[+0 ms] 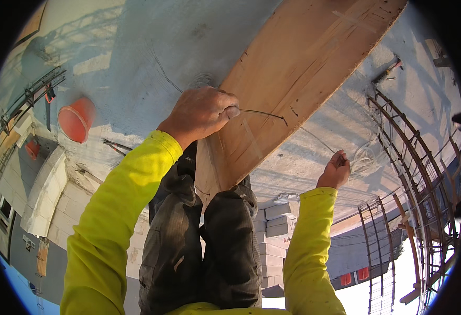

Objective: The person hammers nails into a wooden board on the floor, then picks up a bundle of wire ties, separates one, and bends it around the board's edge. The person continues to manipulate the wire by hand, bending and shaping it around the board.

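A long wooden board (304,68) slants up and away from between my knees. My left hand (201,111) is over its left edge, closed in a pinch on a thin wire (262,113). That wire runs across the board's face to a small dark hole near the right edge. To the right of the board, my right hand (335,170) is closed on a thin wire (319,140) that comes out from the board's edge. Whether both are one length is hidden behind the board. A loose wire end (162,68) sticks out beyond my left hand.
A red bucket (77,121) stands at the left, near pincers (116,146). Beside my right hand lies a pale loose coil (367,160). Rebar cages (414,152) curve along the right, with a hammer (388,71) beyond. Grey blocks (278,218) are stacked behind my legs.
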A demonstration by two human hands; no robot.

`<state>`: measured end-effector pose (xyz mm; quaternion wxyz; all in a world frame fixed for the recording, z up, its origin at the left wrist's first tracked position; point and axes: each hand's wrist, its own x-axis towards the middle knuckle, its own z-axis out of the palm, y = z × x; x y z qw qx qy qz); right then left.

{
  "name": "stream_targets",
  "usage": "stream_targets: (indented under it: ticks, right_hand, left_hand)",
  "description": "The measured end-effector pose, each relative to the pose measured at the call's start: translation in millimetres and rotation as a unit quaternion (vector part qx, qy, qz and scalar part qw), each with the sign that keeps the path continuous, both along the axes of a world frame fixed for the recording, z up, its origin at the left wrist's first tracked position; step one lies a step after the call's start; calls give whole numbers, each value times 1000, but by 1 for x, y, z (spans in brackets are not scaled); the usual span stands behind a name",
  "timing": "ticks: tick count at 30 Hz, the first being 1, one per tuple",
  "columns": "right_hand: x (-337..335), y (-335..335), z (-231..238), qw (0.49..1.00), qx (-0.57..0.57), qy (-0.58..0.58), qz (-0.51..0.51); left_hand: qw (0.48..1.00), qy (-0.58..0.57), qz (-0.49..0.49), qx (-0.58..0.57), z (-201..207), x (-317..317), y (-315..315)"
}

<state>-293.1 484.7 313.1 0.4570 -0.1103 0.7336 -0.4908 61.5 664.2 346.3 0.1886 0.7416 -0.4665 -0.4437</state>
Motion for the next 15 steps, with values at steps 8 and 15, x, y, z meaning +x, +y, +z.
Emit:
stream_targets:
  ticks: [8, 15]
  right_hand:
    - [-115, -49, 7, 984, 39, -15, 172]
    - [-48, 10, -19, 959, 113, -127, 227]
  left_hand:
    - [988, -4, 30, -149, -37, -32, -5]
    - [997, 10, -15, -81, -26, -40, -2]
